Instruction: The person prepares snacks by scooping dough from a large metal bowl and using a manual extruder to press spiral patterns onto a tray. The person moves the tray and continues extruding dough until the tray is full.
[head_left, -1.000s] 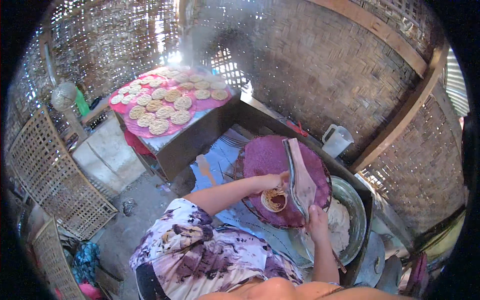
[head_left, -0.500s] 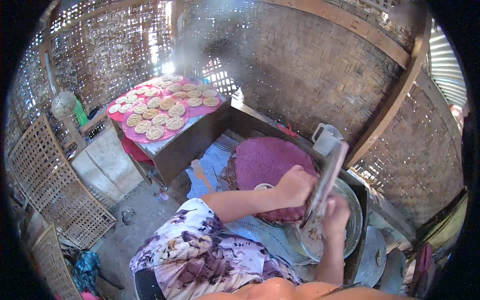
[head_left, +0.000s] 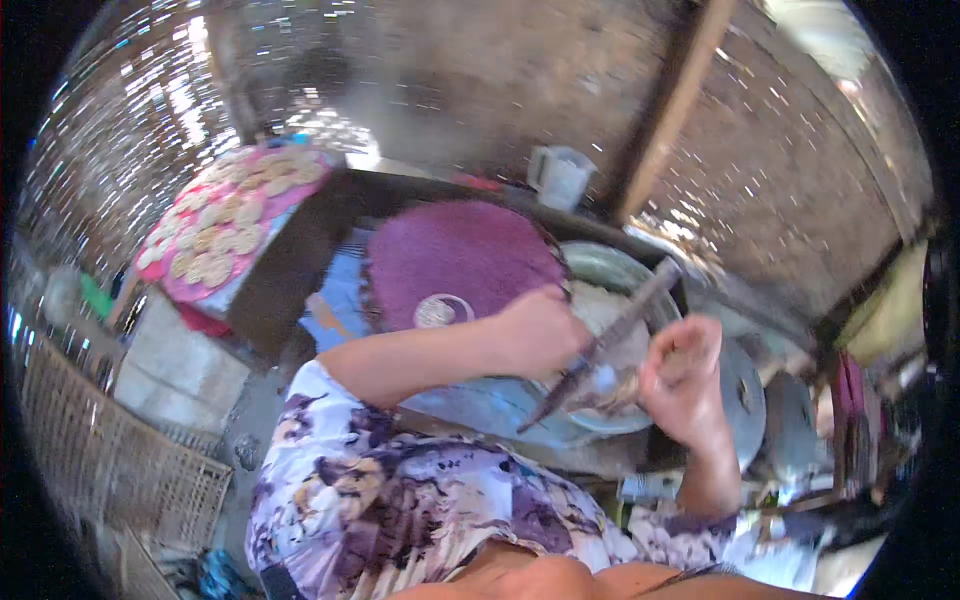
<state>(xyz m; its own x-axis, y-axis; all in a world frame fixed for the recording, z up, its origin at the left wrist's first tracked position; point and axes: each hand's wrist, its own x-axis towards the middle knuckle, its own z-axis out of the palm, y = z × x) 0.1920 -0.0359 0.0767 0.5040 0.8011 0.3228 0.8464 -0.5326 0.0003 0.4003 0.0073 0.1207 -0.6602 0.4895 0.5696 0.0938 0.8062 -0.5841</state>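
Note:
My left hand (head_left: 548, 335) is closed around a long, flat, dark board-like tool (head_left: 610, 340), tilted over a wide basin (head_left: 600, 258). Pale, wet-looking food (head_left: 597, 308) lies in the basin, partly hidden by the tool. My right hand (head_left: 688, 378) is at the tool's right side, apart from it, fingers curved and parted, with nothing visible in them. Left of the basin, a purple cloth (head_left: 455, 245) covers a round tray. On its near part rests a pale ring (head_left: 440, 312) with whitish food inside, close to my left forearm.
At the back left, several pale round cakes (head_left: 205, 268) lie on pink cloth. A clear jug (head_left: 562, 178) stands behind the basin. A light spatula-like tool (head_left: 325, 312) lies on the blue sheet (head_left: 345, 275). A round metal lid (head_left: 742, 400) sits to the right.
My view has swung right. My right hand has come away from the tool and its fingers have parted. My left hand keeps hold of the tool, which now leans more toward level.

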